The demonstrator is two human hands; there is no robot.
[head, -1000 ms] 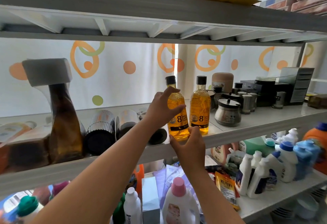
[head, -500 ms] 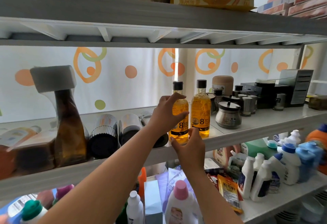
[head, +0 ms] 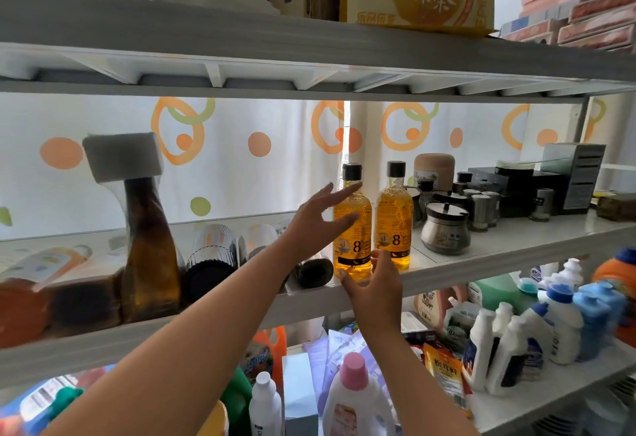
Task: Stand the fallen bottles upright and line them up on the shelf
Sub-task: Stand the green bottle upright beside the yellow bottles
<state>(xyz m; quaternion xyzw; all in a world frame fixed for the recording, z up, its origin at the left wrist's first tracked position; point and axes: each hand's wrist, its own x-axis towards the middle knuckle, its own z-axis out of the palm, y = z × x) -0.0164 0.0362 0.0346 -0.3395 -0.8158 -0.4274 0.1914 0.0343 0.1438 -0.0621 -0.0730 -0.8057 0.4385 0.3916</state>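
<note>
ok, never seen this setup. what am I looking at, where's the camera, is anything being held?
No robot here: a person works with two bare hands, filmed by one wide camera on their head, looking forward and down. The left hand is open, fingers spread beside the left amber bottle, not gripping it. The right hand is open too, fingers touching that bottle's base at the shelf edge. A second amber bottle stands upright right next to it. Further left, several dark bottles lie on their sides. Nothing is held.
</note>
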